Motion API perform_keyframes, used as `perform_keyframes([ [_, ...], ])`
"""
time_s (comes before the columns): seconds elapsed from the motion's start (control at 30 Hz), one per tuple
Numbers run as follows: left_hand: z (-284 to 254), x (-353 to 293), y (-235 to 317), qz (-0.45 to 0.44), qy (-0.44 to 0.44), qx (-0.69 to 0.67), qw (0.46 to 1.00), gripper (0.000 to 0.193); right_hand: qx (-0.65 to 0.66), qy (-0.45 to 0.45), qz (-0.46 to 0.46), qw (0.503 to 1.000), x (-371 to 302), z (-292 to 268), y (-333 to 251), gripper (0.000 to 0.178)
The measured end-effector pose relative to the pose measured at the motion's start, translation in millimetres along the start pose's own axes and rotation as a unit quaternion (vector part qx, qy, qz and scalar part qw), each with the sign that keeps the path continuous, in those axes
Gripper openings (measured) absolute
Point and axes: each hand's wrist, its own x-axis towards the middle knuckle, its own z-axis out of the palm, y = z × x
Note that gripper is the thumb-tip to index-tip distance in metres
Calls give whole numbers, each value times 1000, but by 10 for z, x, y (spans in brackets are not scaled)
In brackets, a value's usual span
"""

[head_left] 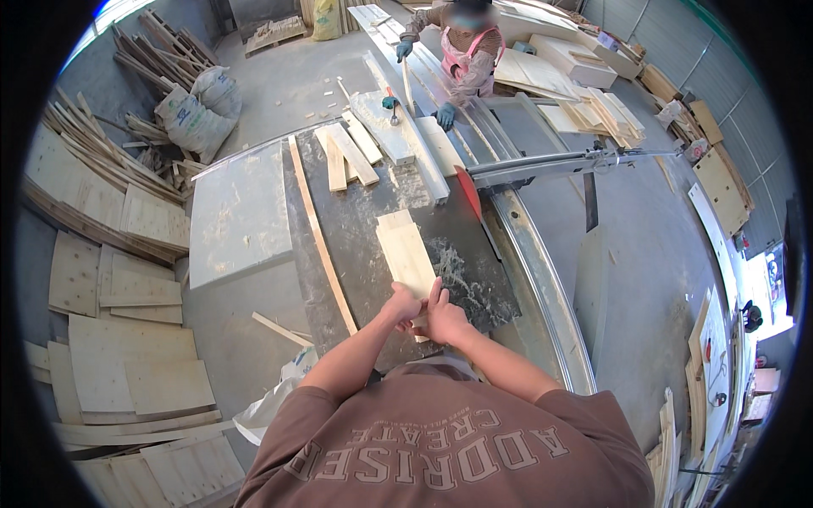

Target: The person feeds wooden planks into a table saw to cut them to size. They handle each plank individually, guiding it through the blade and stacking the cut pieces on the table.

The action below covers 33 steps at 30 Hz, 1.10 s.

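**A:** While both hands sit at the near end of the board, how far along does this look?

**B:** Early, I'd judge. Board lies flat on the dark saw tabletop, whole as far as I can see. Near end is under the hands, far end reaches up the tabletop, just left of the red saw blade. Can't tell if the edge touches the blade.

**A:** Hand state?

**B:** Left hand curled narrow on the near-left corner. Right hand pressed on the near-right edge, one finger stretched forward along the board. Both gripping or pinning it, not lifting.

**A:** Orientation?

**B:** Long axis runs away from the person, tilted slightly left at the far end, roughly parallel to the blade and to the thin wood strip lying to its left. Broad face up.

**A:** Anything already done?

**B:** Sawdust sits beside the board, right of it. Short offcuts are piled at the far end of the tabletop. A second person's gloved hand rests past them.

**A:** Left to do?

**B:** My read: the whole pass.
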Motion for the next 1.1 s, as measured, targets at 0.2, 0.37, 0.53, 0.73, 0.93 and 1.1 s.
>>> perform_keyframes([
  [0.2,-31,-46,42,-4,-6,-6,1000,80,-2,12,-5,1000,17,43,23,152],
  [0.37,2,-13,19,5,6,-11,1000,77,-2,-1,0,1000,31,28,31,154],
  [0.53,-4,-21,26,-7,6,-8,1000,85,4,3,0,1000,31,28,22,153],
  [0.73,7,14,9,-4,11,-5,1000,89,15,-5,9,1000,15,-25,9,152],
  [0.93,-6,18,7,-8,5,-9,1000,92,8,-3,6,1000,58,28,35,151],
  [1.1,3,28,2,-5,2,-10,1000,87,18,0,-6,1000,88,79,78,156],
])
